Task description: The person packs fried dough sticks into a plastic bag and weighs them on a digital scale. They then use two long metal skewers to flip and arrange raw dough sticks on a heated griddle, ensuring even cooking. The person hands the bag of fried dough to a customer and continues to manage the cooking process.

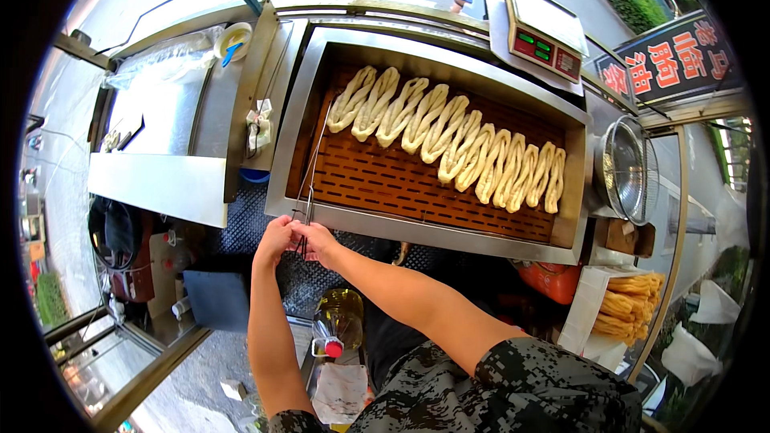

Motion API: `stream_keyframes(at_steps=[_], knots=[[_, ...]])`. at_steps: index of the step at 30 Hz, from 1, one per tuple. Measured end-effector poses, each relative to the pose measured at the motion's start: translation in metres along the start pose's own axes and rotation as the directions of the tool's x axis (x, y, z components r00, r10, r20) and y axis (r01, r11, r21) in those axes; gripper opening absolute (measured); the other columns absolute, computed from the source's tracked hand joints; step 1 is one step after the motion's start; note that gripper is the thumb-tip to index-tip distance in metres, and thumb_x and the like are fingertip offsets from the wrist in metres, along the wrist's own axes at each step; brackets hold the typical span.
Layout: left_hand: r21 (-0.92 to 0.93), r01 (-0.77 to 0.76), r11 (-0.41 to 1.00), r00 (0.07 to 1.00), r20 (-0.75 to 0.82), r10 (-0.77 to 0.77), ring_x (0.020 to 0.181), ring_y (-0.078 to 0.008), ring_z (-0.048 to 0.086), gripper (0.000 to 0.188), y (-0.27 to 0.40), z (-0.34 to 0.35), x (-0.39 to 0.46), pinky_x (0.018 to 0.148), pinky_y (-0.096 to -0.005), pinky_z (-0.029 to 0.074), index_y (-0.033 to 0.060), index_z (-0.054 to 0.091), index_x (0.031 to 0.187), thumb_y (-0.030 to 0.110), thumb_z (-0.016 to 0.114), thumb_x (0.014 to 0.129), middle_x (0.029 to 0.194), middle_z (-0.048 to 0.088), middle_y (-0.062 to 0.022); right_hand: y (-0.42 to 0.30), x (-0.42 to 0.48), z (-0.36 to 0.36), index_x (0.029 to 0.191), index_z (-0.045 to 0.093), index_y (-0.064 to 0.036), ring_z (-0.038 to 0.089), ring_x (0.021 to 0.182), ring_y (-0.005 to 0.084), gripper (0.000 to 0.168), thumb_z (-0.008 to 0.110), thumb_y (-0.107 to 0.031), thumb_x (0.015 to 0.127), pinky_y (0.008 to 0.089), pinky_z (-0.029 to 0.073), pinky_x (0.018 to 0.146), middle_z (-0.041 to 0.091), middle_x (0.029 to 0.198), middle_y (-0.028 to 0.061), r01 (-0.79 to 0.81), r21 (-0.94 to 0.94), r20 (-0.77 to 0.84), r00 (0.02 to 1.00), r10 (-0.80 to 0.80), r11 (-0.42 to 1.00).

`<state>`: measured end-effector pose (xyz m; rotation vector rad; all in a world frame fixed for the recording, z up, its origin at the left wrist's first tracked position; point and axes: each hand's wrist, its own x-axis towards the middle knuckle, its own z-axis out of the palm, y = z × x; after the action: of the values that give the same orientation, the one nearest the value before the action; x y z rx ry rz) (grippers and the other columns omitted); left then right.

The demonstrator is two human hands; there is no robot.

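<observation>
Both my hands meet in front of the near left corner of a steel fryer [385, 228]. My right hand [319, 243] is closed around the handle end of long, thin metal tongs [311, 192]. My left hand [277, 238] has its fingers closed at the same handle, against my right fingers; its exact grip is partly hidden. The tongs reach over the rim into the fryer's left end. A diagonal row of pale, twisted dough loops [442, 123] lies across the brown oil, above a slotted plate [367, 177]. The leftmost loop is close beside the tongs' far ends.
A digital scale [544, 36] stands beyond the fryer. Wire strainers [628, 168] sit at its right, above a white box [586, 310] of golden fried dough sticks [631, 307]. At left is a metal worktop [162, 114] with a bowl [233, 41]. An oil jug [338, 319] stands below.
</observation>
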<state>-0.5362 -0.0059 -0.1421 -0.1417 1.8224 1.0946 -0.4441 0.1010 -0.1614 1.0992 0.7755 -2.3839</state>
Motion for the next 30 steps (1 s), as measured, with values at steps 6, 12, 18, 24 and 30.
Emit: stream_keyframes(at_steps=[6,12,18,24,30], knots=[[-0.413,0.092,0.906,0.982,0.189,-0.014,0.062,-0.0116,0.057,0.011,0.031,0.021,0.004,0.051,-0.0265,0.045,0.0101,0.054,0.091,0.018,0.052,0.098,0.08,0.063,-0.0044,-0.031,-0.03,-0.028,0.072,0.052,-0.013,0.038,0.041,0.01,0.03,0.07,-0.031,0.086,0.0269,0.027,0.037,0.047,0.061,-0.0025,0.112,-0.123,-0.11,0.986,-0.125,0.986],[-0.469,0.034,0.883,0.984,0.169,0.051,0.056,-0.0101,0.049,0.031,0.048,0.059,-0.003,0.044,-0.0253,0.041,0.0032,0.053,0.116,0.001,0.062,0.087,0.076,0.056,-0.0029,-0.06,-0.119,-0.092,0.067,0.053,-0.012,0.033,0.043,0.0051,0.02,0.065,-0.009,0.082,0.0241,0.026,0.04,0.046,0.058,-0.0039,0.184,-0.188,-0.032,0.981,-0.193,0.965],[0.059,-0.203,0.977,0.971,-0.114,0.209,0.077,-0.0183,0.06,0.02,0.026,0.089,-0.021,0.069,-0.0303,0.049,-0.0007,0.065,0.1,0.001,0.055,0.083,0.085,0.066,-0.008,-0.035,-0.257,-0.188,0.113,0.053,-0.002,0.06,0.062,0.0139,0.029,0.065,-0.008,0.087,0.0265,0.049,0.052,0.063,0.083,0.0066,0.097,-0.341,-0.129,0.98,-0.149,0.935],[0.034,-0.379,0.925,0.925,0.059,0.376,0.07,-0.0151,0.06,0.029,-0.006,0.139,-0.082,0.062,-0.0282,0.051,0.0,0.055,0.118,0.001,0.046,0.09,0.093,0.065,-0.009,0.055,-0.369,-0.298,0.119,0.058,0.001,0.046,0.074,0.0025,0.032,0.062,-0.007,0.088,0.019,0.039,0.066,0.05,0.08,-0.0059,0.217,-0.653,-0.484,0.618,-0.62,0.726],[0.043,0.085,0.995,0.875,0.474,-0.095,0.05,-0.0108,0.056,0.022,0.017,0.245,-0.136,0.044,-0.0243,0.046,0.0022,0.053,0.115,0.018,0.046,0.101,0.075,0.063,-0.0062,0.118,-0.449,-0.376,0.118,0.059,0.002,0.051,0.065,0.0097,0.034,0.062,-0.007,0.085,0.0276,0.045,0.061,0.053,0.072,0.0004,0.067,-0.644,-0.72,0.284,-0.633,0.762]])
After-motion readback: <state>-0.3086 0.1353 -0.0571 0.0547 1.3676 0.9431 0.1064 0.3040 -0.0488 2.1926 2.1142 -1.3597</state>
